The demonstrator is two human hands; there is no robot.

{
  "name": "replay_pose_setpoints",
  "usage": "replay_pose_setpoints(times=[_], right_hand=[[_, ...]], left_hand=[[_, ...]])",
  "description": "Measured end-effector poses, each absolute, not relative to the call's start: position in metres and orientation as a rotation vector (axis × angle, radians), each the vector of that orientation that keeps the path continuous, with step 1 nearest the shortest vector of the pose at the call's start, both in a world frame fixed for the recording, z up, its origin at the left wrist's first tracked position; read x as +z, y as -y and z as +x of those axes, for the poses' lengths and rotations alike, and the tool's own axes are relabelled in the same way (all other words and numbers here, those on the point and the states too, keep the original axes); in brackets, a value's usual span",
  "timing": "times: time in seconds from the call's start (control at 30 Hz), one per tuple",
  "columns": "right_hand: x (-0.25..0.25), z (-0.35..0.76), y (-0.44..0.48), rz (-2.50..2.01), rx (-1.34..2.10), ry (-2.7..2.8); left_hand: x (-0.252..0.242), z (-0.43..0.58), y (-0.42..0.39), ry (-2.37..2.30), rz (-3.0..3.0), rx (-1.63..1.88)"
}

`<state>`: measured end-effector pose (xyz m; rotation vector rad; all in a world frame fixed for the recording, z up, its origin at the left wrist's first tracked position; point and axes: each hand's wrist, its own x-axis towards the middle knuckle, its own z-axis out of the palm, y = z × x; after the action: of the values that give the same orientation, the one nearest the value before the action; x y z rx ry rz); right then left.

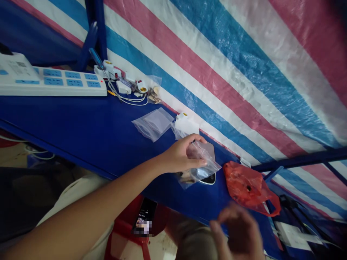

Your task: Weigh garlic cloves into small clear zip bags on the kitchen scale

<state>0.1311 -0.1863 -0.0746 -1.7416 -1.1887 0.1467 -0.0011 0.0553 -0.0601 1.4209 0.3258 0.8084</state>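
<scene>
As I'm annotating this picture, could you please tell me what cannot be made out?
Head view throughout:
Scale: partly hidden behind the left hand and clear bag.
Right hand: blurred, cut off by lower edge.
Red bag: plastic obscures contents.
Phone: text too small.

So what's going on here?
A person is pinching a clear plastic bag in the left hand, over what looks like a small scale on the blue table. The right hand, blurred, is off the table's near edge with nothing visible in it. A red bag sits to the scale's right.
</scene>
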Motion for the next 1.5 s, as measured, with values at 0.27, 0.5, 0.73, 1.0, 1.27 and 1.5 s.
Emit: replay_pose_setpoints(times=[0.27,0.5,0.73,1.0,1.27,1.5], right_hand=[[-0.042,0.141,0.033,-1.478,0.932,1.148],[-0.022,0.13,-0.029,-1.518,0.696,1.318],[0.019,0.095,-0.152,-1.331,0.726,1.419],[0.001,0.041,-0.288,-1.562,0.812,1.545],[0.016,0.079,-0.207,-1.842,0.368,2.179],[-0.049,0.049,-0.15,-1.958,0.049,2.523]], left_hand=[[-0.054,-0.001,-0.06,-0.399,1.513,1.07],[-0.052,-0.035,-0.095,-0.683,1.308,1.61],[-0.065,-0.055,-0.086,-0.668,1.934,1.474],[-0.091,-0.036,-0.077,-0.574,2.554,1.28],[-0.08,-0.043,-0.078,-0.678,2.585,0.821],[-0.096,-0.012,-0.057,-0.466,2.657,0.748]])
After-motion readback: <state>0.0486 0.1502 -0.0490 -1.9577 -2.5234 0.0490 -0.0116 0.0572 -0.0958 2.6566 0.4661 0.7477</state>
